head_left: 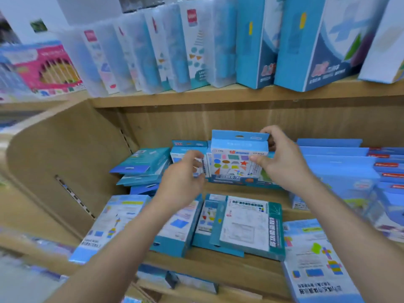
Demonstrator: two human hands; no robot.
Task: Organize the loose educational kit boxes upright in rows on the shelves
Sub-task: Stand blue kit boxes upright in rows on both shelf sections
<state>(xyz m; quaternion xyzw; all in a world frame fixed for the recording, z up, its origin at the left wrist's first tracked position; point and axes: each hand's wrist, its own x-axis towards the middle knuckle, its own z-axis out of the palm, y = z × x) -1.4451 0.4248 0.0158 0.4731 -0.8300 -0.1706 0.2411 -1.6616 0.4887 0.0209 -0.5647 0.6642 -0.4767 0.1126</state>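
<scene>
Thumb and fingers of the right grip (282, 162) pinch the upper right corner of the shapes box (236, 162), which stands upright at the back of the shelf (240, 272). The left grip (183, 178) curls at its left edge; whether it pinches, I cannot tell. The box is thin, glossy cardboard on a narrow base, so if let go off plumb it likely tips onto the flat boxes (244, 224) in front of it. Left of it, slanted boxes (142, 167) could slide. Right of it stand blue rows (341, 162).

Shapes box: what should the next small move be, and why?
Probably slide the shapes box back flush against the upright box behind: the right hand and left hand hold its edges, it stands upright, and flat boxes lie in front.
</scene>
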